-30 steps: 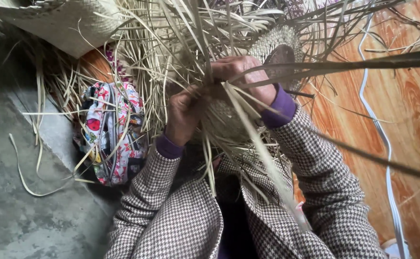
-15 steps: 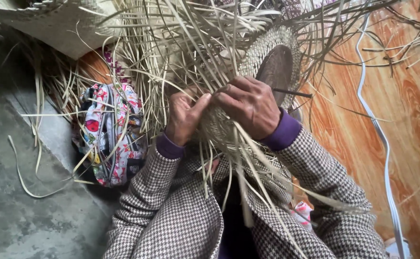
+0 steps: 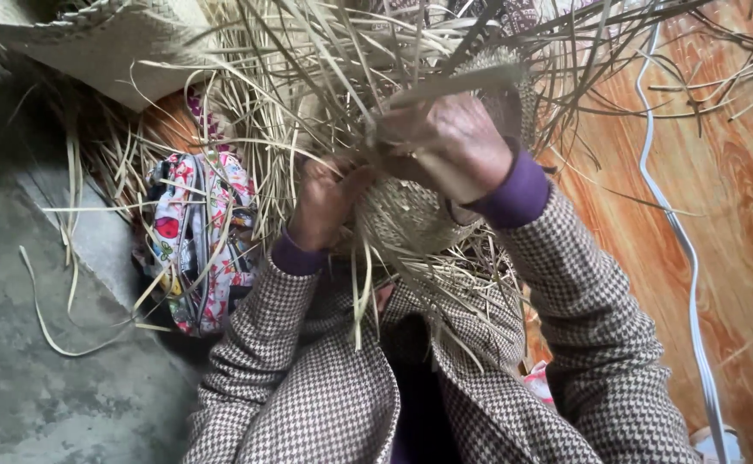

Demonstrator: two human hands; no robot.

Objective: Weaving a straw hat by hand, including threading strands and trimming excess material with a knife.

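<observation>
the right hand (image 3: 458, 142) had lifted from flat on the woven straw piece (image 3: 411, 215) and now pinched a broad straw strip (image 3: 454, 86), drawn taut across the loose strands. the left hand (image 3: 321, 202) stayed closed around the weave's edge, held at chest height above the lap, beside the floral bag (image 3: 200, 241), so another strand was apparently being worked in.

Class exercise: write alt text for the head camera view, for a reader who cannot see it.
Two hands, left hand and right hand, work loose straw strips into a half-woven straw piece. A floral bag lies to the left.
</observation>
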